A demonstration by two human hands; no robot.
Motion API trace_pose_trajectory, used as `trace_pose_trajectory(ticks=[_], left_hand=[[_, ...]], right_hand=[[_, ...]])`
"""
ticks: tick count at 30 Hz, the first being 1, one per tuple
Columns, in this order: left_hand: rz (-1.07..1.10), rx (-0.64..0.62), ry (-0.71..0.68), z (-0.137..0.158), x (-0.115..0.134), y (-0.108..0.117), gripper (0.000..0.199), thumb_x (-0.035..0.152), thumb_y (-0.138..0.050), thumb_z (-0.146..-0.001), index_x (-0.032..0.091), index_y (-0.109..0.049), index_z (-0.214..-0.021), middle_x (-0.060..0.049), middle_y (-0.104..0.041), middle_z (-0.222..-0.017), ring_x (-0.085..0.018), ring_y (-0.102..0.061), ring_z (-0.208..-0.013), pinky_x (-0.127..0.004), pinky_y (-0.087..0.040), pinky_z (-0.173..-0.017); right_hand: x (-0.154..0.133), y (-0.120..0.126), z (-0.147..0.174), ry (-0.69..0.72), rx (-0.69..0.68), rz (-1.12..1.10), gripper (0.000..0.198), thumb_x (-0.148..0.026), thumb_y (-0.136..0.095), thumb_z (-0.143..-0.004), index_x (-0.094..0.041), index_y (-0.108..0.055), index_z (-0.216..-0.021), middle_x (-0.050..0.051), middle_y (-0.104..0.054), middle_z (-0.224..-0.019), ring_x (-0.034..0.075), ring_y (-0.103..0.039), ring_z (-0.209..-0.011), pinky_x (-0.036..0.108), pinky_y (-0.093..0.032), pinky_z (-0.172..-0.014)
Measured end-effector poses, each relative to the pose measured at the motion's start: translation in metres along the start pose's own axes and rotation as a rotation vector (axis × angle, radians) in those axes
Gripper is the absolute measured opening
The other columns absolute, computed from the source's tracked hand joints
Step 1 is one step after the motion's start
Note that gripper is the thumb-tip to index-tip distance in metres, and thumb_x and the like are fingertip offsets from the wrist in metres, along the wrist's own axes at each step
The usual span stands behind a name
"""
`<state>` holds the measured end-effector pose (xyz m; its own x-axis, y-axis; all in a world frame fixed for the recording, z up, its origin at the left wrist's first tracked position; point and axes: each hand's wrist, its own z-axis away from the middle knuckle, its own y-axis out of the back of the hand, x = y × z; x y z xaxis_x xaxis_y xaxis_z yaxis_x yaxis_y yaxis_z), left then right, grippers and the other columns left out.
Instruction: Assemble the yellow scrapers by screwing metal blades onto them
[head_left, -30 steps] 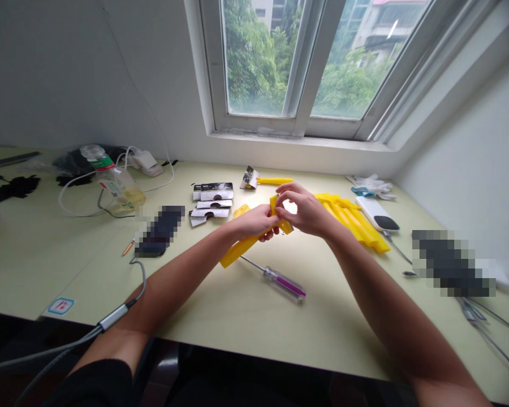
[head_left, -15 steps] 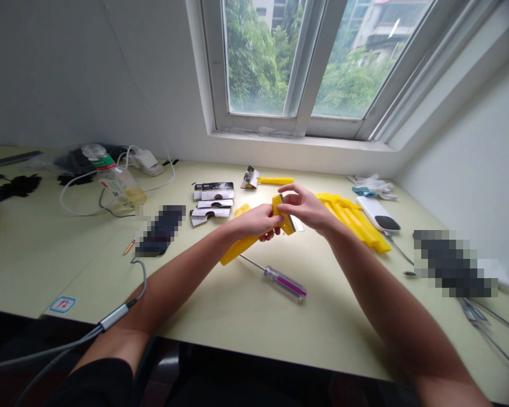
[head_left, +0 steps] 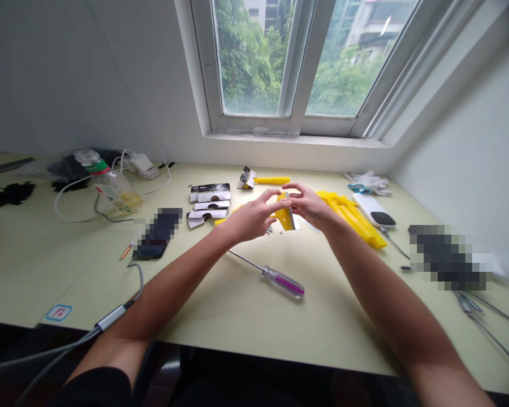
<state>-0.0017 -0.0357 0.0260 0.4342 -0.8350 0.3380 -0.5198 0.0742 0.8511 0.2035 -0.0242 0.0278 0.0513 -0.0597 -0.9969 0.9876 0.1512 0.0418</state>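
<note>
A yellow scraper (head_left: 284, 217) with a flat metal blade along its head is held up between my hands, above the middle of the table. My left hand (head_left: 254, 216) is partly closed at the head, one digit laid across it; its other fingers are spread and the handle side is mostly hidden behind the hand. My right hand (head_left: 309, 204) pinches the head at the blade side, its index finger raised. Small screws (head_left: 270, 229) lie on the table below. Nearer to me rests a screwdriver (head_left: 283, 282) with a clear and purple handle.
Several yellow scraper handles (head_left: 352, 220) are piled at right, beside a white device (head_left: 374, 210) and gloves (head_left: 371, 183). Folded cards (head_left: 210, 200) and a carded scraper (head_left: 271, 180) lie behind. A bottle (head_left: 114, 186) leans at left near a blurred phone (head_left: 158, 233). A cable crosses my left forearm.
My left hand has loosened its wrap around the handle and shifted its fingers toward the head. The scraper has turned, showing more of its face and blade. The view has shifted slightly.
</note>
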Motion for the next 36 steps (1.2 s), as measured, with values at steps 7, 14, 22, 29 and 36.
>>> trace_pose_trajectory(ticks=[7, 14, 22, 29, 36], left_hand=[[-0.161, -0.020, -0.087, -0.001, -0.004, -0.005, 0.024, 0.013, -0.044, -0.093, 0.020, -0.063, -0.106, -0.009, -0.047, -0.143, -0.020, -0.065, -0.099, -0.036, -0.055, -0.080], [-0.247, 0.024, -0.081, -0.002, -0.008, -0.001, 0.023, 0.015, -0.043, -0.094, 0.017, -0.060, -0.108, -0.014, -0.055, -0.130, -0.021, -0.064, -0.098, -0.036, -0.055, -0.079], [-0.301, 0.164, 0.011, 0.000, -0.032, 0.012, 0.037, 0.013, -0.046, -0.092, 0.021, -0.054, -0.127, -0.013, -0.054, -0.129, -0.021, -0.064, -0.101, -0.035, -0.056, -0.077], [-0.277, 0.203, 0.033, 0.000, -0.031, 0.016, 0.036, 0.014, -0.051, -0.089, 0.021, -0.056, -0.124, -0.013, -0.053, -0.131, -0.021, -0.065, -0.099, -0.037, -0.056, -0.082], [-0.018, 0.296, 0.033, -0.003, -0.036, 0.010, 0.031, 0.015, -0.055, -0.088, 0.019, -0.061, -0.119, -0.011, -0.058, -0.125, -0.019, -0.060, -0.110, -0.037, -0.050, -0.097]], right_hand=[[0.000, 0.002, 0.001, 0.011, -0.024, -0.048, 0.054, -0.022, -0.077, -0.065, -0.021, -0.052, -0.113, -0.003, -0.063, -0.073, 0.016, -0.064, -0.070, 0.033, -0.048, -0.070], [0.002, 0.001, -0.003, 0.066, -0.009, -0.138, 0.042, -0.019, -0.068, -0.073, -0.020, -0.054, -0.112, 0.000, -0.065, -0.077, 0.015, -0.064, -0.068, 0.034, -0.053, -0.072], [0.031, 0.007, -0.011, 0.298, -0.102, 0.914, 0.019, -0.015, -0.054, -0.085, -0.022, -0.071, -0.092, 0.004, -0.073, -0.084, 0.019, -0.066, -0.074, 0.033, -0.051, -0.072], [0.051, -0.016, -0.011, 0.532, -0.184, 1.276, 0.027, -0.017, -0.051, -0.091, -0.023, -0.072, -0.107, 0.007, -0.072, -0.100, 0.021, -0.066, -0.087, 0.032, -0.048, -0.077], [0.054, -0.019, -0.010, 0.577, -0.204, 1.389, 0.026, -0.007, -0.051, -0.085, -0.021, -0.072, -0.090, 0.007, -0.068, -0.086, 0.019, -0.062, -0.074, 0.029, -0.041, -0.069]])
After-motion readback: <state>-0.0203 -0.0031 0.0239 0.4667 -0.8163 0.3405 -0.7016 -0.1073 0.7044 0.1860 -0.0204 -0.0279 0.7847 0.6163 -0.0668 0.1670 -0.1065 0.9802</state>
